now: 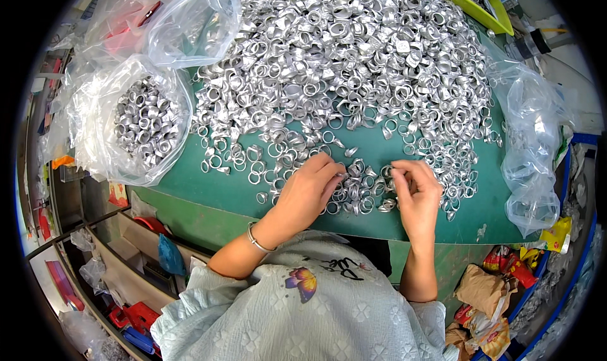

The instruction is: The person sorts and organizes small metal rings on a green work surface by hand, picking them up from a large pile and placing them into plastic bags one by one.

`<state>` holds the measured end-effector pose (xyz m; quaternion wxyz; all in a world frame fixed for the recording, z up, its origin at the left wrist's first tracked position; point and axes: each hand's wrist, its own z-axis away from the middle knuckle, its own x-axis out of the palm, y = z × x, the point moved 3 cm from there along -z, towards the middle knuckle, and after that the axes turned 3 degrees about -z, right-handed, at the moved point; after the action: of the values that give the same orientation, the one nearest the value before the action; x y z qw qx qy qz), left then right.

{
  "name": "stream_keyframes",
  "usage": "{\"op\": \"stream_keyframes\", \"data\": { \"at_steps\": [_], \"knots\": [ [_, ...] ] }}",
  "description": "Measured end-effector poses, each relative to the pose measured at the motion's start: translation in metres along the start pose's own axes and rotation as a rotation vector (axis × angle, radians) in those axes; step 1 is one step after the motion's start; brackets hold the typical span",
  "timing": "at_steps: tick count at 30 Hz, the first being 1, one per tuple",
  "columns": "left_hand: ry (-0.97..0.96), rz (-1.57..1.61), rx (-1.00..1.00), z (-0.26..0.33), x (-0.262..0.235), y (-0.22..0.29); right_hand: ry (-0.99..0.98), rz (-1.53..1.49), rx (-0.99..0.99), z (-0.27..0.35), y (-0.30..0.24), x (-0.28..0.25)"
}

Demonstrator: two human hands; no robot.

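Hundreds of small silver-grey metal rings (354, 51), some plain bands and some with flattened faces, lie heaped across a round green-topped work table (190, 181), the pile thickest at the far side and thinning to a loose scatter near the person. Both hands work at that thin near edge, likely because single pieces can be picked apart there without disturbing the heap. Left hand (308, 190), a thin metal bangle (258, 239) on its wrist, lies palm down over the scatter with fingers curled, tips touching a small cluster of rings (357, 190) between the two hands; whether it actually pinches a piece cannot be told, since the fingertips hide it. Right hand (414, 190) is raised a little off the table, fingers bent inward toward the thumb as if pinched on something small; a ring may sit there, but the picture does not show it clearly. To the left, at the table's rim, a clear plastic bag (95, 124) stands open and holds a good quantity of the same rings, its mouth folded wide, probably so pieces can be dropped in easily. A second clear bag (190, 23) behind it looks nearly empty. Another crumpled clear plastic bag (531, 152) slumps at the right rim. A yellow-green plastic tray (474, 7) sits at the far right edge. Coloured packets and clutter lie below the table on both sides.
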<state>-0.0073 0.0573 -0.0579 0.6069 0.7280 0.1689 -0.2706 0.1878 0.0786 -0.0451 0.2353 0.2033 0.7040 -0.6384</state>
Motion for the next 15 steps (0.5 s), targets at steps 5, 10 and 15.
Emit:
{"op": "stream_keyframes", "data": {
  "at_steps": [5,10,15],
  "knots": [
    [-0.059,-0.091,-0.03,0.002,-0.011,0.006,-0.114,0.266,-0.232,0.001,-0.005,0.02],
    [-0.018,-0.182,-0.027,-0.006,-0.023,0.007,-0.299,0.27,-0.202,-0.007,-0.007,0.002],
    [0.073,-0.443,0.068,-0.032,0.0,-0.005,-0.245,0.147,-0.37,-0.027,-0.029,0.033]
  ]
}}
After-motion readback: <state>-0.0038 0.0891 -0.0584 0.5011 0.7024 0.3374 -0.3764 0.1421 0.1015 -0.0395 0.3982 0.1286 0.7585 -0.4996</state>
